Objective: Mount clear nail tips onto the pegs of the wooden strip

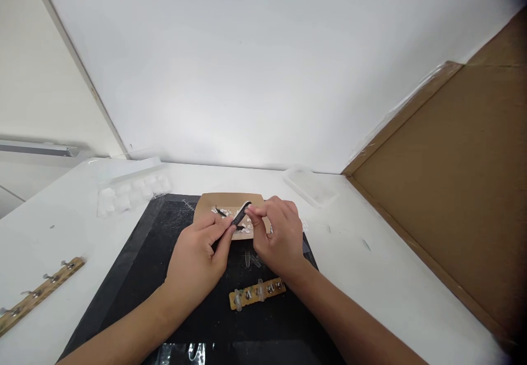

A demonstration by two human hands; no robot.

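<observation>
A narrow black strip with a white edge (pixel 240 215) is held between my two hands, slanting up to the right. My left hand (pixel 205 250) pinches its lower end between thumb and fingers. Near the upper end, the fingertips of my right hand (pixel 279 236) close on it. Behind and below the strip lies a brown paper tray (pixel 209 199) with small white bits and thin black pieces in it. Closer to me, a yellowish bar with metal clips (pixel 257 293) carries a couple of clear tips. Small clear pieces (pixel 251 259) lie just beyond the bar.
A black mat (pixel 135 282) covers the middle of the white table. A second clip bar (pixel 41 293) lies at the left. Towards the back stand a clear plastic box with white contents (pixel 134 194) and a whitish tray (pixel 310 186). A cardboard panel (pixel 448 189) borders the right side.
</observation>
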